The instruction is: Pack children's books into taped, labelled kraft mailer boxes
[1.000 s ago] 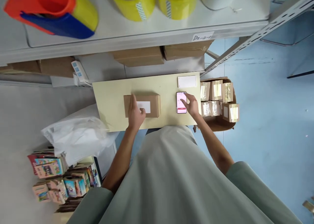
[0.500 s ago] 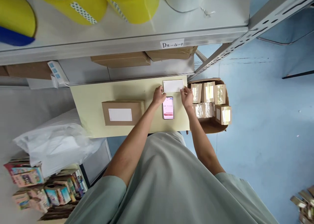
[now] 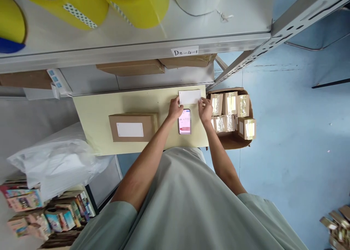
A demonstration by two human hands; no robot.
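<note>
Left hand (image 3: 175, 108) and right hand (image 3: 205, 110) had fingers curled at the near corners of a white slip (image 3: 189, 96), far right of the table (image 3: 93, 107); couldn't tell if pinched. Phone (image 3: 185, 122) lay lit, just nearer. Done: brown box (image 3: 150, 129) at left carried its label (image 3: 129, 130). Undone: slip looked unlifted.

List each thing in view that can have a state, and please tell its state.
Slip: white side up; flat or lifted, cannot tell.
Left hand: curled at slip's left end.
Right hand: curled at slip's right end.
Phone: screen lit.
Box: closed, white label on top.
Small boxes: taped.
Carton: open, small boxes inside.
White plastic: crumpled.
</note>
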